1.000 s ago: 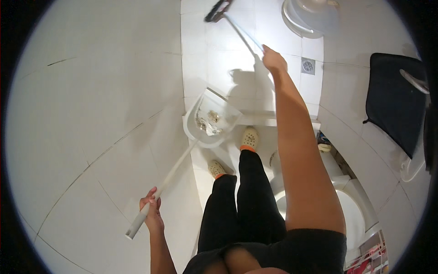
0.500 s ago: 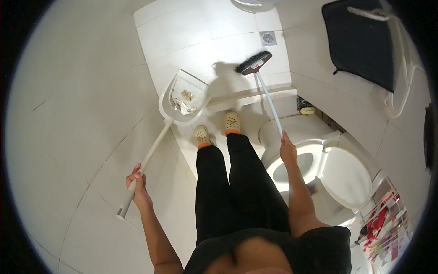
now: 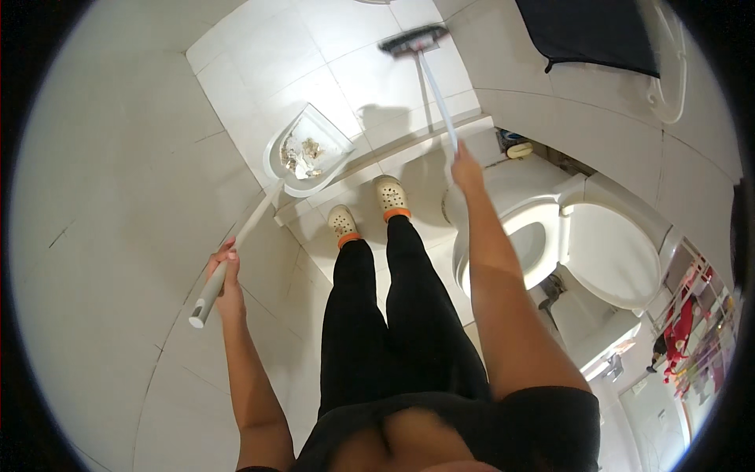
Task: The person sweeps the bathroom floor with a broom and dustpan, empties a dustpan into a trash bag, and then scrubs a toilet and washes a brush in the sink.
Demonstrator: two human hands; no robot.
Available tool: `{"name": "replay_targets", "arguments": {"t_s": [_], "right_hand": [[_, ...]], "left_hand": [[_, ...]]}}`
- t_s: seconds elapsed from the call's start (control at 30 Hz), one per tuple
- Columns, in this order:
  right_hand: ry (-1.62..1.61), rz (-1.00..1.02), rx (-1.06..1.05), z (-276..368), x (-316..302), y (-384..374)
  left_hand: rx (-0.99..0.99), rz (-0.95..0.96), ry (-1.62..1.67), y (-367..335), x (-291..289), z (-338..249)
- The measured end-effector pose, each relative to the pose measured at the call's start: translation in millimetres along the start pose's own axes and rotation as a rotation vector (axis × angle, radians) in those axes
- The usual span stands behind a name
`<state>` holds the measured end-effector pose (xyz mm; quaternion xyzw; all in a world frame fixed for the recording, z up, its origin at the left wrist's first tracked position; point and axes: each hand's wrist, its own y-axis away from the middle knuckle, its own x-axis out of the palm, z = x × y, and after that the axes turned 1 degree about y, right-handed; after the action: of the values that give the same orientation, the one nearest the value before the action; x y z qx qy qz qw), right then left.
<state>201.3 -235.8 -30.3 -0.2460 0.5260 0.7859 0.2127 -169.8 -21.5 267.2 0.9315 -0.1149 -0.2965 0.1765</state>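
On or just above the white-tiled floor point(image 3: 275, 47) by a low step point(image 3: 429, 145), the dustpan point(image 3: 324, 130) faces upward, presumably so its debris point(image 3: 302, 159) stays in. The left hand's point(image 3: 226, 273) fingers curl closed around its handle point(image 3: 259, 212); the right hand's point(image 3: 467, 168) wrap the broom point(image 3: 433, 86), whose length likely spares stooping.

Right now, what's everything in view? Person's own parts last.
dustpan: one, white, left of centre
debris: several bits, tan and white, in dustpan
broom: one, black and pale, upper centre
tiled floor: one, white, top
walls: two, white, both sides
toilet: one, white, right
small item: one, yellow, beside toilet
fabric piece: one, black, upper right
rack: one, pale, lower right
clogs: two, cream, centre
trousers: one pair, black, lower centre
left fingers: one set, bare, around dustpan handle
right fingers: one set, bare, around broom handle
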Motion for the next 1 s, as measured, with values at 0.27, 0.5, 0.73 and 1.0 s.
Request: {"name": "replay_targets", "arguments": {"t_s": [0.27, 0.5, 0.73, 1.0], "right_hand": [[-0.056, 0.104, 0.146, -23, -36, 175], [-0.004, -0.115, -0.112, 29, -42, 32], [0.010, 0.063, 0.118, -23, 19, 159], [0.362, -0.008, 0.199, -16, -74, 228]], "left_hand": [[0.030, 0.078, -0.063, -18, -14, -5], [0.058, 0.181, -0.187, -37, 5, 1], [0.063, 0.211, -0.185, -45, -18, 17], [0.080, 0.246, -0.157, -50, -16, 21]]}}
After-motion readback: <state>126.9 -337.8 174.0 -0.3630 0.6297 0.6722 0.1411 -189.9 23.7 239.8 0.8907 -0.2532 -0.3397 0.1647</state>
